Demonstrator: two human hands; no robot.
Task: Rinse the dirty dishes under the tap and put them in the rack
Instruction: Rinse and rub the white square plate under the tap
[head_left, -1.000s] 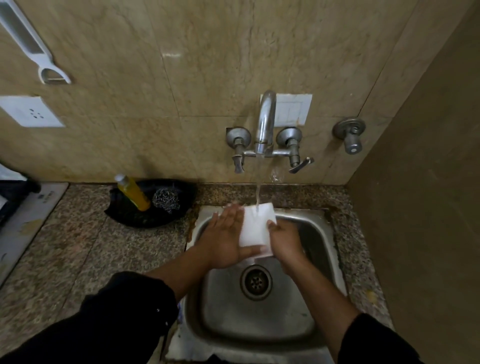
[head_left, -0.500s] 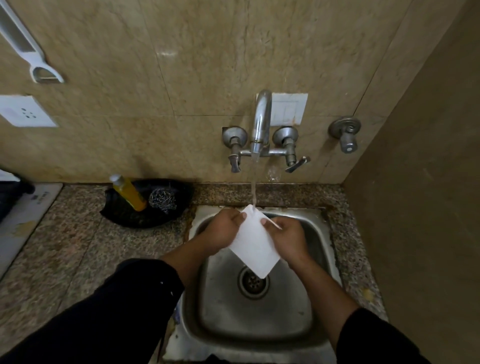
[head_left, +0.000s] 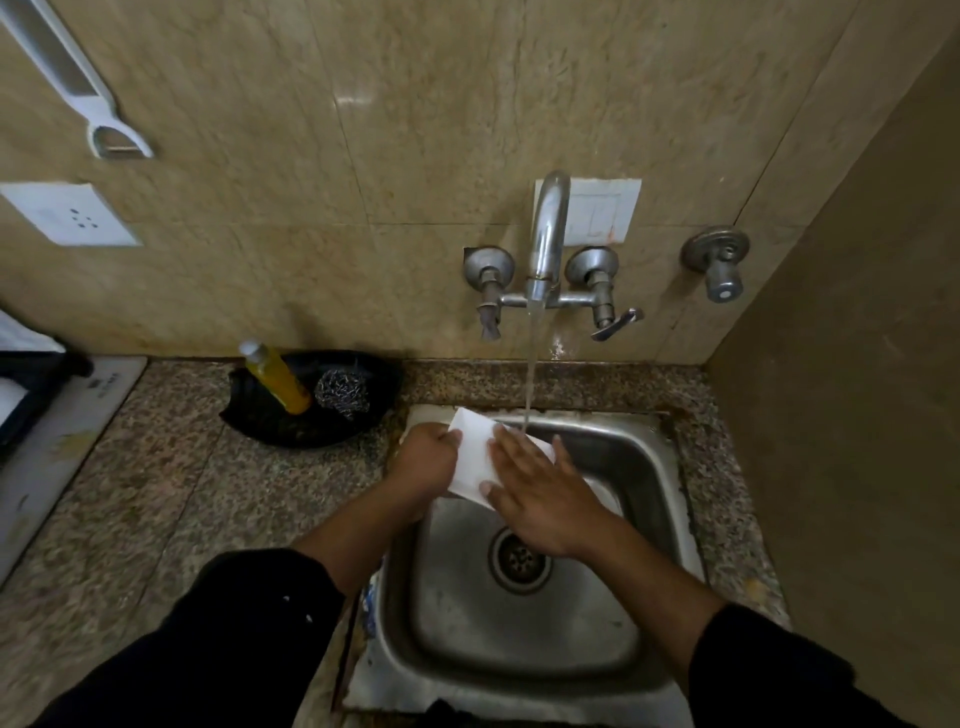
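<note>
Left hand grips the white plate by its left edge over the sink. Right hand lies flat on it, fingers spread. The tap only hits the far edge, so I'd slide the plate further under.

The side wall stands close along the right rim of the sink, leaving little room there. The tap and its stream overhang the basin's back, where the left hand, right hand and white dish fill the space. Around the drain the basin lies open. To the left, the desk is bare up to a black tray holding a bottle and, seemingly, a steel scrubber.
</note>
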